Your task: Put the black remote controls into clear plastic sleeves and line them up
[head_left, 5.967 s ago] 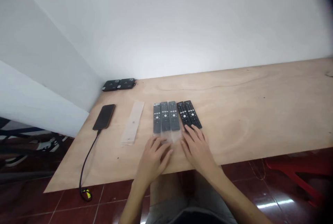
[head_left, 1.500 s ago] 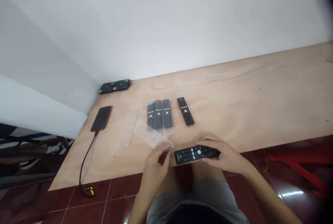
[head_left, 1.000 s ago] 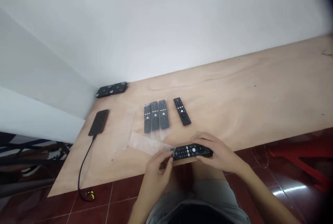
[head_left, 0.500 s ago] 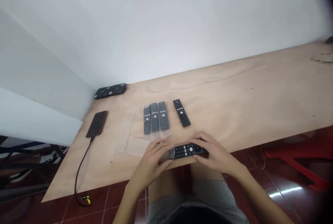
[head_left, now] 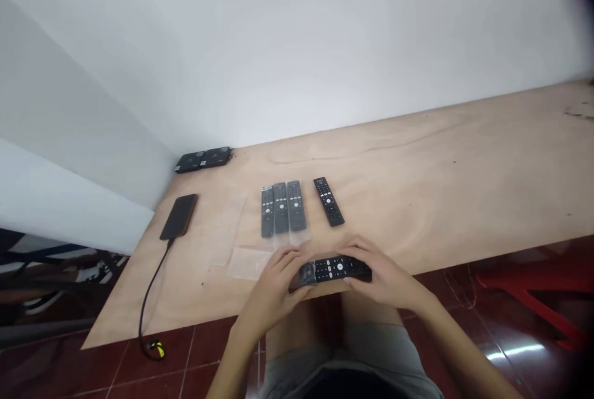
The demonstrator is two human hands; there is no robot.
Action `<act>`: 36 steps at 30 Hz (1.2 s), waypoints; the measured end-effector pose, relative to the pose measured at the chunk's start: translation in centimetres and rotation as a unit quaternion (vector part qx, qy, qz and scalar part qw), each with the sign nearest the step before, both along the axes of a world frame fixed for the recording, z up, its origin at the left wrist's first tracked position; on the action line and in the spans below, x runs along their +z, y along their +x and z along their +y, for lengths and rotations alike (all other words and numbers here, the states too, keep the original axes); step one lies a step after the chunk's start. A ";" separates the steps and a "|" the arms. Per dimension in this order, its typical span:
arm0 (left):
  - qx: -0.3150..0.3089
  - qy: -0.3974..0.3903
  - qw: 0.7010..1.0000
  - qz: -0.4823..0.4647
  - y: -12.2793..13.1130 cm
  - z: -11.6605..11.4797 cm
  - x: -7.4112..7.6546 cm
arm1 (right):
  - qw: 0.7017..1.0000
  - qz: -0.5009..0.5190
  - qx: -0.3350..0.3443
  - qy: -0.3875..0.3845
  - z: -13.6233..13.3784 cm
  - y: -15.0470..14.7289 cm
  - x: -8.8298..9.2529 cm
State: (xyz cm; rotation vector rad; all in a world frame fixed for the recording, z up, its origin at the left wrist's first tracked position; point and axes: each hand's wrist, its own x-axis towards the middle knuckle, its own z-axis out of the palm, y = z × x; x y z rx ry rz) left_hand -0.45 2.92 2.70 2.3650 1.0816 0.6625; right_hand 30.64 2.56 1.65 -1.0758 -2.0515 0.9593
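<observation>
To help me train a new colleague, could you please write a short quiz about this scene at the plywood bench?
1. Multiple choice: How many dark remote controls in clear plastic sleeves lie side by side on the pale plywood tabletop? A) one B) three C) five
2. True or false: The bare black remote control touches those sleeved remotes.
3. Short answer: What do the person's left hand and right hand hold between them?

Key: 1. B; 2. False, bare wood separates them; 3. A black remote control, with a clear plastic sleeve at the end in the left hand.
</observation>
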 end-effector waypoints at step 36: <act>-0.040 0.036 0.997 0.058 6.4 1.1 0.0 | 0.972 0.170 -0.104 -0.127 -1.6 -4.9 -1.9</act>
